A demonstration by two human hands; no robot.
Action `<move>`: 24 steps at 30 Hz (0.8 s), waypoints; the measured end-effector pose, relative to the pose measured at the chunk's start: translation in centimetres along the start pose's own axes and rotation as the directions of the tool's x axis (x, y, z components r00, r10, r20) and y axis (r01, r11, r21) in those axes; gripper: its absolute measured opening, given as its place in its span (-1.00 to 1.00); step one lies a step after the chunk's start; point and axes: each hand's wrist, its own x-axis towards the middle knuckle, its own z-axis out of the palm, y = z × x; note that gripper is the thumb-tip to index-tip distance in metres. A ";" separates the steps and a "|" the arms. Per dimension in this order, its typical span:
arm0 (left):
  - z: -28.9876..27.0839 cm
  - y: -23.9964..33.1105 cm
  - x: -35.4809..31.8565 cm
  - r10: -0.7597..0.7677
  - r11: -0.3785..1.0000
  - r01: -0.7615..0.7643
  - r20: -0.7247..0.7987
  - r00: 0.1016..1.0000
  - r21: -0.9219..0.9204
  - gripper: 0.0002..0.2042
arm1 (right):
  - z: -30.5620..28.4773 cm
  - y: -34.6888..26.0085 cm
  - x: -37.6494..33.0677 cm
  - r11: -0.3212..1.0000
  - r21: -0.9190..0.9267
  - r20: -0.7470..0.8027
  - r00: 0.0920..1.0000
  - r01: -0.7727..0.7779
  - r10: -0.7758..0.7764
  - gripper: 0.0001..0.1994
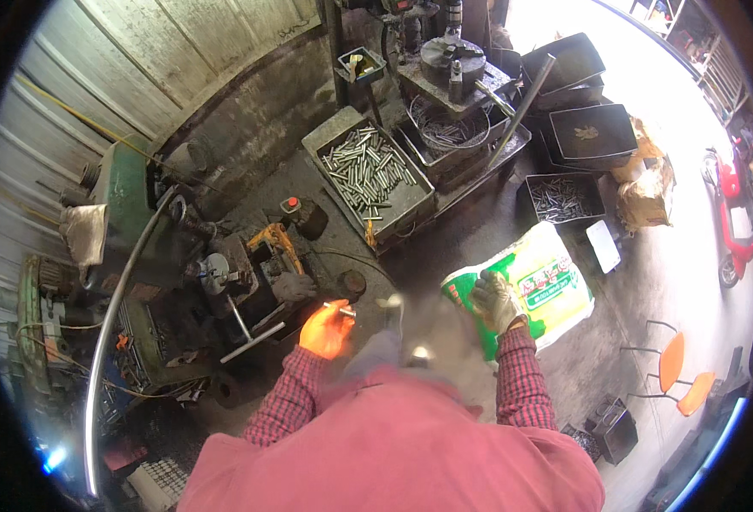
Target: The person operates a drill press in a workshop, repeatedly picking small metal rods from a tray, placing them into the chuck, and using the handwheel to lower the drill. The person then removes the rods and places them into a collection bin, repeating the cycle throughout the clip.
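In an orange glove, my left hand point(325, 331) is closed around a short metal pin point(341, 309), one end of which sticks out past the fingers. It is beside the machine's T-shaped metal handle point(252, 341). On the other side, my right hand point(496, 300), in a pale, dirty glove, is over the left part of a green, yellow and white printed sack point(556, 290). Its fingers look apart and slightly bent; whether they press on the sack I cannot tell. A grey glove point(294, 288) lies at the machine near my left hand.
A metal tray point(406, 205) full of pins stands ahead, near a drill press point(453, 64). Black bins point(594, 136) and a box of pins point(562, 198) are at the right. A green machine point(125, 213) stands left, an orange chair point(672, 363) at far right.
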 end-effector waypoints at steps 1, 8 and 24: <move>1.6 0.6 2.0 0.020 0.998 -0.020 -0.003 1.000 0.068 -0.74 | -0.2 -0.9 1.8 0.999 0.022 -0.001 1.000 0.025 -0.025 -0.33; 14.1 5.9 18.4 0.134 0.874 -0.137 0.039 0.990 0.466 -0.83 | -1.9 -6.9 9.4 0.988 0.101 -0.084 0.991 0.117 -0.108 -0.25; 43.4 13.1 41.6 0.472 0.719 -0.591 0.367 0.802 0.366 -0.75 | -5.5 -29.2 27.5 0.983 -0.118 0.096 0.987 0.142 -0.131 -0.42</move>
